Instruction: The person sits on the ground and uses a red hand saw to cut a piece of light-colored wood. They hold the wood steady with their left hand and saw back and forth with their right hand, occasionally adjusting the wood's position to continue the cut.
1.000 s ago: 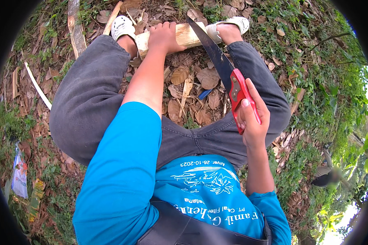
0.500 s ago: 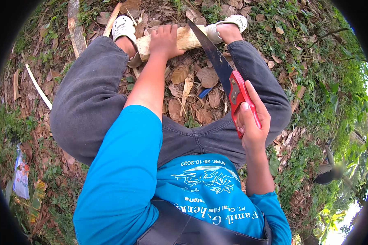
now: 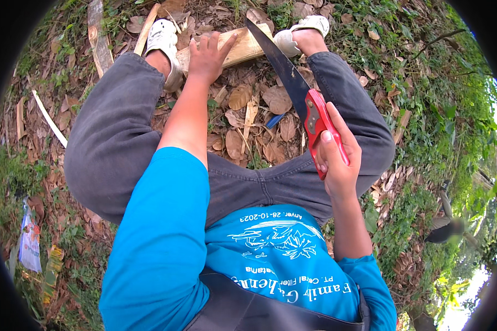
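A pale, squared piece of wood [image 3: 246,49] lies on the ground between my two shoes. My left hand [image 3: 206,62] rests on top of its left part, fingers spread and thumb apart. In my right hand [image 3: 339,160] is a handsaw [image 3: 292,80] with a dark blade, its red handle gripped and my index finger stretched along it. The blade slants up and to the left, and its tip end passes over the wood near the right end. Whether the teeth touch the wood I cannot tell.
My left shoe [image 3: 163,41] and right shoe [image 3: 312,25] stand by the wood's ends. A small blue object [image 3: 274,121] lies among dry leaves. At the upper left are a rough log [image 3: 98,41] and a thin wood strip [image 3: 147,30]. A plastic bag [image 3: 30,240] lies far left.
My left hand has slid left along the wood and its fingers have spread. The saw and my right hand have shifted slightly up and left. The wood's left end has moved a little left.
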The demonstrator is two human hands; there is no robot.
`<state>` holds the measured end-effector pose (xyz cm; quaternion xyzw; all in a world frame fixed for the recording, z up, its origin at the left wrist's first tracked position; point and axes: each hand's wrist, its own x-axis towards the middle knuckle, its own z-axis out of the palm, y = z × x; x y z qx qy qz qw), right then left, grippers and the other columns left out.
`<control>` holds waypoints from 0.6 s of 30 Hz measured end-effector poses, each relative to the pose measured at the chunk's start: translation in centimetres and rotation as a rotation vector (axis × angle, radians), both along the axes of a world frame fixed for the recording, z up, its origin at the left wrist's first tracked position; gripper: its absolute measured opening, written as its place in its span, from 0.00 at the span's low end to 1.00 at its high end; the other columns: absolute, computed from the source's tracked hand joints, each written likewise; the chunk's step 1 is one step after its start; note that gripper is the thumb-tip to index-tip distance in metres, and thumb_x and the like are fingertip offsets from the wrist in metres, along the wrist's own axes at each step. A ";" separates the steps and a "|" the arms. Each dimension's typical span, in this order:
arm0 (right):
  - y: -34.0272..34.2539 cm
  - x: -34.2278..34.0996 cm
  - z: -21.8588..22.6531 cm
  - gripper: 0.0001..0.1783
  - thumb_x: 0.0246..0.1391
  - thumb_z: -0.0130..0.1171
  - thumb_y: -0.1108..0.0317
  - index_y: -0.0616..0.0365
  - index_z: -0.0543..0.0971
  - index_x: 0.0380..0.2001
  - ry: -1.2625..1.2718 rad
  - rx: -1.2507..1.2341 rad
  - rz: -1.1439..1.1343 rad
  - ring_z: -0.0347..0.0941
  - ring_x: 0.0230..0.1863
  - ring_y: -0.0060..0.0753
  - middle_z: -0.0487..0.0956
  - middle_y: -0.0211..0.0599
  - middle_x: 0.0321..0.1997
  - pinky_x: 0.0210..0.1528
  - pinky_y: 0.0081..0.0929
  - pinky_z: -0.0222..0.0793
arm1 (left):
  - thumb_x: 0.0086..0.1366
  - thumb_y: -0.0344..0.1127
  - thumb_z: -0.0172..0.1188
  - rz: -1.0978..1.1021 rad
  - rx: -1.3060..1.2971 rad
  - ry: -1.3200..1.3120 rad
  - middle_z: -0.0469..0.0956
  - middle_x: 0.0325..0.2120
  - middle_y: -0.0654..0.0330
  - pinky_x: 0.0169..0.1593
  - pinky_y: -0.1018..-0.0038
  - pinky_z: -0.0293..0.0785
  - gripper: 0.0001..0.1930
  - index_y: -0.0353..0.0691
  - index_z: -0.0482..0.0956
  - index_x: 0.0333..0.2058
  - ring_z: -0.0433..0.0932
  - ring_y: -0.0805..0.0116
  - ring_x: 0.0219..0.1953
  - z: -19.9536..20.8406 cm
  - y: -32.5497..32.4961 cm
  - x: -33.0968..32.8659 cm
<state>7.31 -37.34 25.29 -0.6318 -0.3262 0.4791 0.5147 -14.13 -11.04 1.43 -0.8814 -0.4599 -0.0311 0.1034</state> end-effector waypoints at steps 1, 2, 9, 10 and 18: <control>0.0 0.0 -0.2 0.29 0.69 0.58 0.68 0.62 0.69 0.71 -0.003 0.002 0.010 0.67 0.29 0.09 0.81 0.31 0.47 0.28 0.12 0.62 | 0.56 0.39 0.70 -0.002 0.042 0.045 0.62 0.66 0.57 0.63 0.43 0.63 0.56 0.74 0.44 0.76 0.64 0.52 0.64 -0.2 0.3 -0.2; 0.0 -0.1 -0.1 0.29 0.69 0.58 0.67 0.62 0.69 0.71 0.000 -0.002 0.020 0.67 0.29 0.09 0.81 0.31 0.48 0.28 0.12 0.62 | 0.52 0.44 0.75 -0.005 0.083 0.091 0.61 0.66 0.58 0.62 0.45 0.63 0.59 0.74 0.43 0.76 0.64 0.53 0.64 -0.3 0.8 -0.5; -1.0 -0.3 -0.8 0.29 0.69 0.57 0.67 0.62 0.68 0.71 -0.005 -0.037 0.030 0.68 0.32 0.09 0.81 0.33 0.52 0.32 0.12 0.64 | 0.48 0.48 0.80 -0.040 0.094 0.086 0.60 0.67 0.58 0.63 0.47 0.61 0.65 0.73 0.41 0.77 0.62 0.54 0.65 -1.2 0.2 -0.8; -1.1 -0.4 -0.8 0.30 0.69 0.57 0.67 0.62 0.68 0.71 -0.005 -0.047 0.031 0.68 0.33 0.09 0.81 0.33 0.52 0.33 0.12 0.64 | 0.49 0.47 0.80 -0.038 0.069 0.082 0.60 0.67 0.58 0.64 0.46 0.61 0.65 0.73 0.41 0.77 0.62 0.53 0.65 -1.1 0.1 -0.7; -1.5 -0.7 -1.8 0.31 0.67 0.59 0.69 0.63 0.67 0.71 -0.068 -0.065 0.082 0.72 0.46 0.14 0.79 0.34 0.58 0.52 0.17 0.68 | 0.62 0.28 0.63 0.019 0.020 0.005 0.62 0.69 0.56 0.67 0.38 0.60 0.50 0.76 0.48 0.75 0.65 0.48 0.66 -0.8 -1.0 0.3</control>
